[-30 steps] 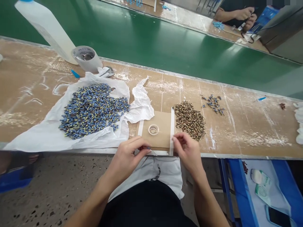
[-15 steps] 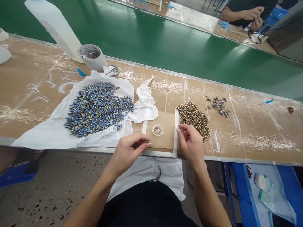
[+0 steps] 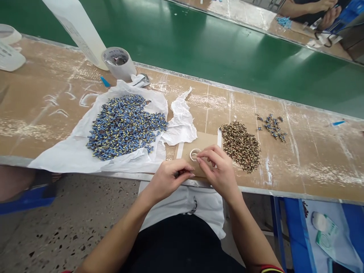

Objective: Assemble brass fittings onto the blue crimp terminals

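Right hand (image 3: 217,170) at rim of small cup (image 3: 190,155), left hand (image 3: 170,176) just nearer edge. Fingers of both drawn narrow; can't tell from here what they pinch. Cup on cardboard (image 3: 206,139) between blue pile (image 3: 121,129) and brown pile (image 3: 240,146), presumably for short reach. White paper (image 3: 65,153) under blue pile, likely corralling pieces.

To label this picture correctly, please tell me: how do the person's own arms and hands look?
The left hand and right hand are bare, without gloves; no ring or watch shows. Both forearms are uncovered. Near the right elbow, a sleeve edge shows red and yellow trim; on the left, only a red sliver appears.
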`<state>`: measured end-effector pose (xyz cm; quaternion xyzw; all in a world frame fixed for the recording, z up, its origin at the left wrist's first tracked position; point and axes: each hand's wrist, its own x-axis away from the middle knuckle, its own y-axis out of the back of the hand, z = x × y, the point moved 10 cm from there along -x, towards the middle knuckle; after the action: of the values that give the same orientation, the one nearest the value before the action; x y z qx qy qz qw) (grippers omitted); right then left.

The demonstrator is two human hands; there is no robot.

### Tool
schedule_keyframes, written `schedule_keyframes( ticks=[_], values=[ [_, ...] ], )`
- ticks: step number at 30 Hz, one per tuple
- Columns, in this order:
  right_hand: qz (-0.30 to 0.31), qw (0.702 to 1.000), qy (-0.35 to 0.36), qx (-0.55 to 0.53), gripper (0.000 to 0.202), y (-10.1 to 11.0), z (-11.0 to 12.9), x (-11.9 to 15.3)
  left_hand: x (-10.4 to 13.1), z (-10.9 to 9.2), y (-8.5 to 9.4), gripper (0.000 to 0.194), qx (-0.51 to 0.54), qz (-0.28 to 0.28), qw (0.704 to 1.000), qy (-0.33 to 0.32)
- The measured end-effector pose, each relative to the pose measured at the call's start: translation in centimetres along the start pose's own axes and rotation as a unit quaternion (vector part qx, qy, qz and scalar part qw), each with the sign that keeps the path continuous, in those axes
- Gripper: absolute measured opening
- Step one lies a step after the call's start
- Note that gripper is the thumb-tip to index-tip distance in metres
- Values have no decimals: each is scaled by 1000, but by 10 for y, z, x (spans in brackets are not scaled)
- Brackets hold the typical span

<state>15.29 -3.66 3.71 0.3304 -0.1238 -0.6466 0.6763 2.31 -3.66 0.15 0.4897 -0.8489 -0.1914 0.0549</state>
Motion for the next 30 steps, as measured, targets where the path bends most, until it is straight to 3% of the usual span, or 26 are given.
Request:
schedule_keyframes(
  ticks=[7,13,19,23,30],
  values=[
    [-4,999,9,35,13,0,2,-5,-1,3,-2,3,-23,8,999,30],
    [-10,999,-28,-38,9,2,-13,-2,-3,7,-4,3,-15,19,999,45],
    [-123,964,-115,-205,11,9,-40,16,-4,4,-4,5,-49,19,998,36],
    [-183,941,-114,-261,11,12,-43,36,-7,0,-8,8,-73,35,996,20],
    [-186,950,-80,-239,3,8,-35,49,-9,-3,-11,6,-100,42,994,7]
  ],
)
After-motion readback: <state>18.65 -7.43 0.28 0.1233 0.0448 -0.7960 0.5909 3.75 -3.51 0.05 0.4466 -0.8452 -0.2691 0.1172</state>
